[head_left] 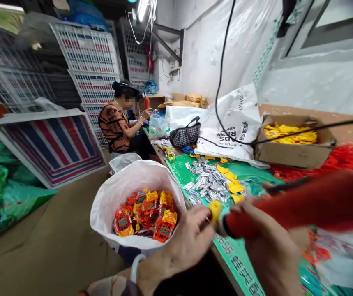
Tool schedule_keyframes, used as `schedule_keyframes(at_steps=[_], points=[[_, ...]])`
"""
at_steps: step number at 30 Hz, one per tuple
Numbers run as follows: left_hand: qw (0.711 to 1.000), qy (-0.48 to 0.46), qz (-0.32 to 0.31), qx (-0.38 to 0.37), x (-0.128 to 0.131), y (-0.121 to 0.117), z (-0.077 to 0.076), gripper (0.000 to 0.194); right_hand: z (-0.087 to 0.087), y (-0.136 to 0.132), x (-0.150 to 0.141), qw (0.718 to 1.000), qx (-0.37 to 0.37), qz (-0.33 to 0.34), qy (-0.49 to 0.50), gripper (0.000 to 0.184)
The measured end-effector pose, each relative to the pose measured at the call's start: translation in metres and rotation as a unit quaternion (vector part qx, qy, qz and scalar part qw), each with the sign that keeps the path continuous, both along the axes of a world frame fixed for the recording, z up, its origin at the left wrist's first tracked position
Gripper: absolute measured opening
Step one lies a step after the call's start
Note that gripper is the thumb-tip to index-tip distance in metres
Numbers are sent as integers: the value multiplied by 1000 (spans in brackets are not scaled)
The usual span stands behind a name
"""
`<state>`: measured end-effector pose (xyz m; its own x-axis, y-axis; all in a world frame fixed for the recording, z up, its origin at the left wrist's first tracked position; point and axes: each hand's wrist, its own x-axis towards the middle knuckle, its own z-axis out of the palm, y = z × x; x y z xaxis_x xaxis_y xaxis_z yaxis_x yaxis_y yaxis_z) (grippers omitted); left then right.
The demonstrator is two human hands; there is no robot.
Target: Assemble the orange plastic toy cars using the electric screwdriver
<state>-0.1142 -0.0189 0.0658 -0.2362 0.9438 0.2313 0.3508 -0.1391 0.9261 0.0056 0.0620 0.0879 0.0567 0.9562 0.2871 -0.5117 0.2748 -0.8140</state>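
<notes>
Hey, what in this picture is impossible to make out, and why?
All in the head view:
Red tool: far end cut off by the right edge; surface details blurred.
Yellow piece: partly covered by the left hand.
White sack: bottom hidden under red-and-yellow parts.
Red item at the co-worker's hand: too small for detail.

Tool (296, 205): plastic by its look, finish blurred | piece (215, 209): plastic, seems matt | strips (209, 181): silvery like metal, glossy | near sack (101, 209): woven plastic, wrinkled | table cover (252, 175): plastic, smooth, slightly shiny | box (290, 158): cardboard, matt | wall sheet (219, 53): thin plastic, creased, shiny | crates (85, 47): hard plastic
</notes>
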Motion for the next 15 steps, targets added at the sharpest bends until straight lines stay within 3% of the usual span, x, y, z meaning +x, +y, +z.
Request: schedule_keyframes(at_steps=[3,5,7,9,12,15], points=[[981,155,112,41,-50,5,11,21,18,2,-65,999,-9,31,-8,21],[958,240,159,-3,-80,11,4,24,20,9,-94,999,-11,33,-23,17],[934,300,185,-59,-106,16,-12,28,15,15,-106,999,-12,35,-38,16],[926,314,194,-80,-124,18,-33,30,6,18,-100,998,-11,27,-52,15],[908,336,222,-115,-134,13,-60,25,-7,25,-66,998,-7,-13,-58,17],[885,372,247,-133,-123,13,-67,23,-11,38,-14,996,-8,-69,-49,26]])
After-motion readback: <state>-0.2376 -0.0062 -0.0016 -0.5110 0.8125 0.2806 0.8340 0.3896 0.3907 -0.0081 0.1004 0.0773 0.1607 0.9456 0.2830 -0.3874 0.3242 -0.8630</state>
